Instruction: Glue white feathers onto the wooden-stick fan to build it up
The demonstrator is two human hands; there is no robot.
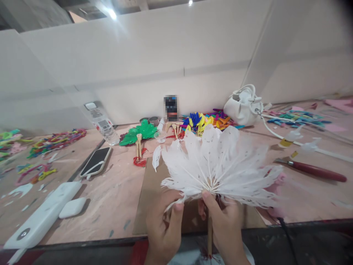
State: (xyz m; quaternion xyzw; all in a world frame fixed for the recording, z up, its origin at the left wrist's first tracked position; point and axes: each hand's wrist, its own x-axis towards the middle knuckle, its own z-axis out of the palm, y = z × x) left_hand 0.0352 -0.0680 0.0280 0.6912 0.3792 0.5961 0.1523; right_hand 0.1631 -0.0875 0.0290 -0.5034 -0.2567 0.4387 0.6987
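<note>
We are holding a white feather fan (217, 165) upright at six o'clock, over the near edge of the surface (118, 198). Our right hand (227, 224) is gripping its wooden stick (210, 233), thumb pressing the hub where quills meet. Our left hand (164, 224) is pinching the lowest feather at the fan's eight o'clock. We are judging it best to be clamping the hub firmly and handling quills, not vanes.

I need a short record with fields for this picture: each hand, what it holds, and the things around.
left hand: pinches lower feathers of the white feather fan
right hand: grips the fan's base, at the wooden stick
under: cardboard sheet on the table
left side: phone, power bank
right side: red-handled knife
behind: green fan, white bag
</note>
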